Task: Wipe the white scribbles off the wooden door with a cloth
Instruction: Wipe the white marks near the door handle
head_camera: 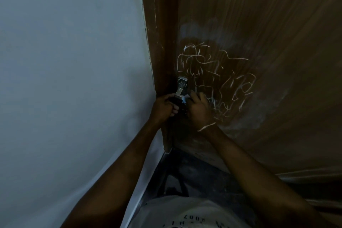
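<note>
Door (259,24): stiff and fixed, so firm pressure is judged safe. Wall (64,61) is met just left of the latch (182,87), and open room is left only above and right of it. Scribbles (212,76) are spread there. Right hand (199,109), below-right of latch: fingers curled on cloth (185,98), judged soft, light, best held bunched. Left hand (162,107), below-left: fingers curled on a dark part (175,102), not identified.

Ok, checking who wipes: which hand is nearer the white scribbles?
Right. The right hand, gripping the cloth, lies on the lower-left edge of the white scribbles; the left hand is further left, below the metal latch.
</note>
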Available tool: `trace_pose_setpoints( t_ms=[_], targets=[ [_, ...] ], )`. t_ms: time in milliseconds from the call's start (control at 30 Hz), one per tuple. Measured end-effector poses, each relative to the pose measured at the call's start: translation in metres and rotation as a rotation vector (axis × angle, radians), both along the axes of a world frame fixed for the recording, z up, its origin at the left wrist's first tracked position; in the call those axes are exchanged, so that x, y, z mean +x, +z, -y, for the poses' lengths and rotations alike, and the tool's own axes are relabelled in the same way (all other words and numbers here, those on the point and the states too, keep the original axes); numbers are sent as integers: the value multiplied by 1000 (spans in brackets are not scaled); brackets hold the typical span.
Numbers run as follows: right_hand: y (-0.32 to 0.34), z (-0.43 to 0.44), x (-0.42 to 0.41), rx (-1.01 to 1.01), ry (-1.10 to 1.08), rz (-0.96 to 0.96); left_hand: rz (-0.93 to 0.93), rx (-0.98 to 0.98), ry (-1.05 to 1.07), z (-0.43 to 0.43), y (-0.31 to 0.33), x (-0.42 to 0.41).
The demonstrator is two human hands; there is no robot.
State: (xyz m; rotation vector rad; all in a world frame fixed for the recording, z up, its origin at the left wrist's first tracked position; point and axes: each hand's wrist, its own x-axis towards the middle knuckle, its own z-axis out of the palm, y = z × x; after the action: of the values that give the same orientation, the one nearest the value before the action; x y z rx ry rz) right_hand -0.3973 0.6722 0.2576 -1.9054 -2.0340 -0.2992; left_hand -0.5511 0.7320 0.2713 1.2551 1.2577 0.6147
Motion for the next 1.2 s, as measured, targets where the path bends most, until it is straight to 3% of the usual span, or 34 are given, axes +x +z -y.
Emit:
trace_pose_setpoints(
  t_ms=[300, 500, 700, 767, 900, 967, 1200],
  targets=[
    [10, -28, -32, -127, 7, 75, -24, -41, -9, 1, 6, 2],
    [8, -12, -20, -61, -88, 46, 5, -96, -22, 1, 8, -2],
    [10, -28, -41, -109, -20, 55, 4, -127, -53, 2, 9, -6],
    [10, -22, -36, -79, -67, 4, 32, -149, -72, 1, 9, -8],
    [14, -22, -27, -91, -150, -301, 53, -146, -119, 1, 8, -11],
    [22, -28, -30, -62, -145, -338, 57, -151, -117, 3, 8, -10],
    [22, -39, -44, -157, -247, -151, 19, -103, -106, 3, 9, -9]
  ],
)
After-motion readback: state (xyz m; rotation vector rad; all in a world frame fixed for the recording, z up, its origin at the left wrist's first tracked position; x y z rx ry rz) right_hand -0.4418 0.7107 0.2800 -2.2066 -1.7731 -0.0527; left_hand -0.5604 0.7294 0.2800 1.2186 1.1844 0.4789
